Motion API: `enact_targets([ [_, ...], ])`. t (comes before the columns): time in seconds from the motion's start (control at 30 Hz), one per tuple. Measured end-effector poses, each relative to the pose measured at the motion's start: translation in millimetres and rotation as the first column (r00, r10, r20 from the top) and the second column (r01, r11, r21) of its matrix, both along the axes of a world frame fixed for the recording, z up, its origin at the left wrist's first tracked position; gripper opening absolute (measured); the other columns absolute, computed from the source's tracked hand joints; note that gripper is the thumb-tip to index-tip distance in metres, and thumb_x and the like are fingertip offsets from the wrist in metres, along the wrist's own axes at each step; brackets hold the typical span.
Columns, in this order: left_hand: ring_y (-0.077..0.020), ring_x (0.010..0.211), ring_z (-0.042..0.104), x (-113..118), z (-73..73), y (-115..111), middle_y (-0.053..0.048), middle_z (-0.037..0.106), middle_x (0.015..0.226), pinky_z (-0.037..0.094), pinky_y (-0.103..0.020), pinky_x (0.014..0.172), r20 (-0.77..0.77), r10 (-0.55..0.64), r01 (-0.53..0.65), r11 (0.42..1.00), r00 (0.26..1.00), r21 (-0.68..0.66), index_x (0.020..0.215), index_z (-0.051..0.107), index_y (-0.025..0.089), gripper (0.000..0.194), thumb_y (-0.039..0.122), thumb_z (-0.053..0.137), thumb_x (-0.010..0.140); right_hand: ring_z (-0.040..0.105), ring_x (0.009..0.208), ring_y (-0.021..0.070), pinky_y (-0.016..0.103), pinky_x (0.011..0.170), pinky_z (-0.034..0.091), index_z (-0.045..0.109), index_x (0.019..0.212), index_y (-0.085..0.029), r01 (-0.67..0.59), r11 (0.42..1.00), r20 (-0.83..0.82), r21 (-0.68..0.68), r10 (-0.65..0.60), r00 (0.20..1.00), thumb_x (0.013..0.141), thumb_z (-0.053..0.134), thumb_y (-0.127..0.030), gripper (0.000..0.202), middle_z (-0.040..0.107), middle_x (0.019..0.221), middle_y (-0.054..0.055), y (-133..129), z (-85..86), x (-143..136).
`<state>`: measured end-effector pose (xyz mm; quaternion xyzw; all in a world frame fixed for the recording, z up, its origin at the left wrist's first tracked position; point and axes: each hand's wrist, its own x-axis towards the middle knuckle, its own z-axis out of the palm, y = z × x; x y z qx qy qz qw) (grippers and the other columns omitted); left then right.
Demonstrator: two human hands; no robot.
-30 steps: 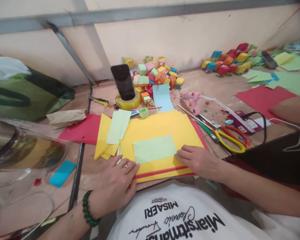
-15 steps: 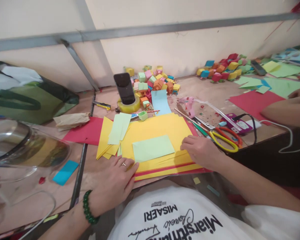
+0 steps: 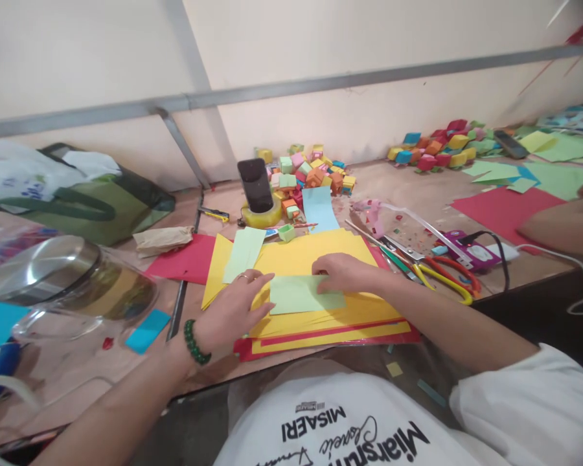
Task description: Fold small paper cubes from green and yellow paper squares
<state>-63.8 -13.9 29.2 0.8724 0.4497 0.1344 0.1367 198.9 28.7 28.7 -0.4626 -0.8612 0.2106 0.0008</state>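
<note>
Brown tabletop (image 3: 369, 181), far edge at the wall, near edge at the person's lap. Green bag (image 3: 138, 204): left part of far edge. Yellow paper stack (image 3: 286, 255): middle of near edge, red paper showing under it. 2 heaps of folded paper cubes along far edge, 1 at middle (image 3: 315, 175), 1 further right (image 3: 432, 152). Glass jug (image 3: 119, 288) with steel lid: left side, nearer than bag. Another person's arm (image 3: 554, 226) by the red sheet (image 3: 502, 210), right side.

Left hand (image 3: 233, 304): wide, thumb and fingers apart at the left end of the pale green paper rectangle. Right hand (image 3: 347, 273): narrow, fingers bent over its right end; cannot tell if pinching.

Scissors (image 3: 414, 254): right of stack, toward near edge. Pale green paper rectangle (image 3: 294, 294): flat on the stack, between both hands. Black phone (image 3: 256, 184): propped in yellow tape roll (image 3: 262, 215), beyond stack, left of middle heap. Pink glue gun (image 3: 373, 217): beyond scissors. Small green paper box (image 3: 286, 233): just beyond stack.
</note>
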Motion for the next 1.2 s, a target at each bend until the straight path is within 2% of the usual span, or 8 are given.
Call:
enact_targets([
  [0.1,-0.0246,0.099,0.061,5.5,0.2,20.6,-0.012,0.061,0.112,0.05,-0.04,0.087,0.103,-0.012,0.022,0.995,0.995,-0.095,0.134,0.048,0.017,0.057,0.041,0.06,0.084,0.058,0.074,0.0158,0.025,0.059,0.033,0.067,0.076,-0.018,-0.069,0.979,-0.079,0.194,0.086,0.993,0.083,0.062,-0.024,0.01,0.066,0.076,0.003,-2.7,-1.4,-0.5],
  [0.2,-0.0193,0.086,0.064,13.1,4.4,27.3,-0.004,0.068,0.096,0.051,-0.033,0.082,0.205,-0.074,0.093,0.992,0.976,-0.084,0.129,0.053,0.022,0.053,0.036,0.066,0.08,0.054,0.073,0.0158,0.026,0.064,0.034,0.065,0.074,-0.017,-0.096,0.849,-0.095,0.52,0.169,0.981,0.091,0.053,-0.02,0.02,0.064,0.072,0.004,-9.4,1.2,3.9],
  [0.33,-0.0158,0.069,0.062,19.7,2.4,13.9,0.001,0.067,0.072,0.048,-0.03,0.074,0.214,-0.09,0.042,0.975,0.973,0.219,0.119,0.059,0.023,0.035,0.02,0.055,0.085,0.05,0.073,0.0163,0.028,0.069,0.036,0.06,0.074,-0.017,-0.091,0.629,-0.044,0.772,0.196,0.98,0.091,0.044,-0.007,0.025,0.064,0.075,0.005,-24.2,11.3,9.3],
  [0.47,-0.019,0.068,0.061,26.0,-5.0,-4.3,-0.003,0.066,0.07,0.047,-0.034,0.071,0.015,-0.206,0.176,0.871,0.978,0.459,0.136,0.045,0.014,0.051,0.012,0.05,0.086,0.049,0.069,0.0155,0.028,0.064,0.037,0.056,0.068,-0.018,-0.061,0.58,-0.063,0.812,0.193,0.979,0.09,0.047,-0.008,0.026,0.065,0.072,0.003,-38.3,7.2,4.3],
  [0.7,-0.0283,0.113,0.059,21.9,-3.3,4.1,-0.009,0.068,0.116,0.032,-0.048,0.105,-0.063,-0.37,0.374,0.897,0.927,0.235,0.132,0.048,0.02,0.059,0.027,0.062,0.075,0.064,0.083,0.0136,0.026,0.071,0.053,0.056,0.089,-0.018,0.02,0.758,-0.422,0.652,0.34,0.84,0.094,0.043,-0.011,0.016,0.072,0.094,0.008,-47.3,-22.7,18.6],
  [0.8,-0.0237,0.108,0.062,16.8,-10.9,9.9,-0.002,0.072,0.105,0.025,-0.048,0.11,-0.067,-0.406,0.407,0.87,0.912,0.278,0.113,0.061,0.024,0.038,0.015,0.058,0.076,0.066,0.095,0.015,0.028,0.076,0.057,0.055,0.095,-0.019,0.023,0.822,-0.488,0.569,0.315,0.814,0.094,0.042,-0.01,0.016,0.071,0.102,0.011,-52.0,-28.0,31.9],
  [1.03,-0.017,0.072,0.061,30.5,-7.5,-5.3,-0.002,0.065,0.07,0.044,-0.04,0.097,-0.363,-0.36,0.506,0.697,0.86,0.508,0.089,0.063,0.014,0.021,0.002,0.045,0.087,0.059,0.113,0.0239,0.046,0.09,0.053,0.06,0.113,-0.016,-0.017,0.784,-0.294,0.621,0.252,0.922,0.087,0.047,-0.006,0.031,0.069,0.112,0.012,-77.6,-32.3,37.7],
  [1.2,-0.0174,0.068,0.062,31.7,-1.2,-3.5,-0.005,0.068,0.073,0.053,-0.032,0.074,-0.067,-0.468,0.467,0.841,0.881,0.271,0.095,0.064,0.017,0.025,0.007,0.043,0.085,0.063,0.103,0.0233,0.043,0.085,0.056,0.068,0.095,-0.016,0.017,0.877,-0.374,0.48,0.187,0.908,0.086,0.049,-0.009,0.022,0.072,0.104,0.012,-84.8,-34.1,42.5],
])
